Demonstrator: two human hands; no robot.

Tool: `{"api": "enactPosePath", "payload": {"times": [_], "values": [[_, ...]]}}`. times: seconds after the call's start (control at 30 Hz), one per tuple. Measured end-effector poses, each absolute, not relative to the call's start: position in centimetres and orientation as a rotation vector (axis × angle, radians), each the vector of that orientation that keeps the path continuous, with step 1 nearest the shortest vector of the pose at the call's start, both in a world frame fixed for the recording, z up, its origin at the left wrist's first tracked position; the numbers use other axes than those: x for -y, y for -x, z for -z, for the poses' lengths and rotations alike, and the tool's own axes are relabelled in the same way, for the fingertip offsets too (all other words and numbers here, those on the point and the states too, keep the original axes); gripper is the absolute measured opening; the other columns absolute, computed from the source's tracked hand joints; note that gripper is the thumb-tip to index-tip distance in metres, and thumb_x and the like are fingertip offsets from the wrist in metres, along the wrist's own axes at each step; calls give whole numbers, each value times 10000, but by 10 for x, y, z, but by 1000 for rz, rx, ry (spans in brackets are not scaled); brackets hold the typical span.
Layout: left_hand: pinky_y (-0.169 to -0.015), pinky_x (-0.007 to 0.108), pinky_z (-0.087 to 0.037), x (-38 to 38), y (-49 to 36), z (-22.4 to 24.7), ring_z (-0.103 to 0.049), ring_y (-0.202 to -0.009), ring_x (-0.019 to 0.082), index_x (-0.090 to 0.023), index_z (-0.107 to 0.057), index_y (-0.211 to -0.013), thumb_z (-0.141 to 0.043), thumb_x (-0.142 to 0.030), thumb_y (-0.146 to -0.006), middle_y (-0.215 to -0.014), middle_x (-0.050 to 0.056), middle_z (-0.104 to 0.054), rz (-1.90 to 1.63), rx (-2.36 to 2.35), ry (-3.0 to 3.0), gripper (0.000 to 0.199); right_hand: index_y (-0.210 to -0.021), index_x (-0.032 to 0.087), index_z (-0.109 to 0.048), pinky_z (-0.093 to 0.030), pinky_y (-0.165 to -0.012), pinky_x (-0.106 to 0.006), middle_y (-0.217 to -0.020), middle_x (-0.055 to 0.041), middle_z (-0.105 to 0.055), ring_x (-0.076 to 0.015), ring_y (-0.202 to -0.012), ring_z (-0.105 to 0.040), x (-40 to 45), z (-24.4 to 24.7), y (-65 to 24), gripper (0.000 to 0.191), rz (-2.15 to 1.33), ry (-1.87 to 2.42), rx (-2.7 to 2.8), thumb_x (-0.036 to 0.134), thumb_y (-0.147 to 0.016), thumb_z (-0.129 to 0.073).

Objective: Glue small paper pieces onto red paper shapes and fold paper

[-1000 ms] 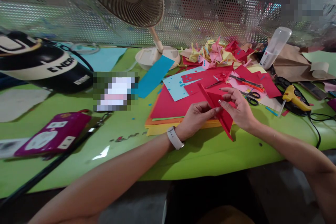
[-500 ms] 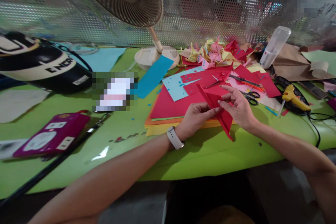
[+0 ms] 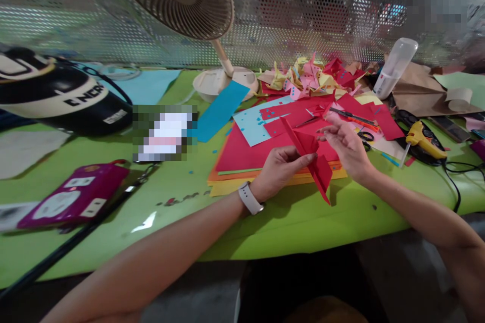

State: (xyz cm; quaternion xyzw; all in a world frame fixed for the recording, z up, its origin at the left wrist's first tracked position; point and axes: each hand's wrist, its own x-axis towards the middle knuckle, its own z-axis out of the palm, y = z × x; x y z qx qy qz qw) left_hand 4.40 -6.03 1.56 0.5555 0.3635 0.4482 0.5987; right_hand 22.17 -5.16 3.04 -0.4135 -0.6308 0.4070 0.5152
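My left hand (image 3: 279,169), with a pale watch on its wrist, pinches a folded red paper (image 3: 320,170) between thumb and fingers. The paper is long, creased and tilted, its lower tip pointing toward the table's front edge. Just right of it, my right hand (image 3: 350,149) is raised with its fingers apart and nothing held. Beneath both lies a stack of coloured sheets, red (image 3: 242,149) on top and orange and yellow below. A light blue sheet (image 3: 252,133) with small blue scraps rests on the stack.
A fan (image 3: 206,83) stands at the back beside a heap of folded paper pieces (image 3: 310,75). On the right are black scissors (image 3: 366,136), a yellow glue gun (image 3: 424,141) and a clear bottle (image 3: 396,68). A phone (image 3: 166,133), purple pouch (image 3: 78,194) and black jug (image 3: 71,96) are left.
My right hand has let go of the red paper and moved slightly right, its fingers opening. My left hand still holds the paper, which has shifted slightly left.
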Motion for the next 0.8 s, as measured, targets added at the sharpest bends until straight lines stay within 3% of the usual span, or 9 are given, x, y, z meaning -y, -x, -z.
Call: {"api": "enactPosePath", "payload": {"times": [0.1,0.3,0.4,0.6,0.8], "values": [[-778,317,-570,59,-43,-15,-693,-777,180,-160,-767,-856,-793,-437,-695,-862,59,-769,-1040,-830,-1306,322,-870,184,-617,-499,-757,-305,-807,-29,-646,-140,-775,-609,49,-37,-226,288,-1115,1052,1585,471,-846,-605],[-767,318,-566,57,-41,-13,-695,-780,186,-152,-759,-856,-794,-445,-692,-845,62,-766,-1013,-811,-1324,337,-689,180,-591,-434,-634,-261,-660,19,-592,-104,-634,-523,52,-39,-222,368,-1189,1102,1675,525,-735,-709],[-777,312,-564,57,-40,-15,-696,-794,185,-160,-758,-887,-792,-454,-693,-846,61,-766,-981,-777,-1348,353,-673,177,-596,-402,-571,-246,-620,29,-574,-89,-574,-489,51,-39,-223,385,-1297,1102,1621,539,-717,-719],[-814,321,-559,54,-36,-17,-698,-832,196,-156,-755,-919,-793,-440,-698,-879,71,-766,-947,-741,-1355,362,-690,166,-644,-465,-628,-253,-636,4,-647,-100,-608,-578,45,-48,-236,337,-1464,1041,1693,491,-724,-728],[-822,314,-553,52,-36,-18,-692,-833,182,-159,-753,-913,-782,-441,-710,-885,68,-765,-930,-722,-1356,349,-679,165,-618,-457,-595,-239,-594,24,-621,-84,-566,-554,43,-47,-234,325,-1387,1049,1682,465,-714,-740]]}}
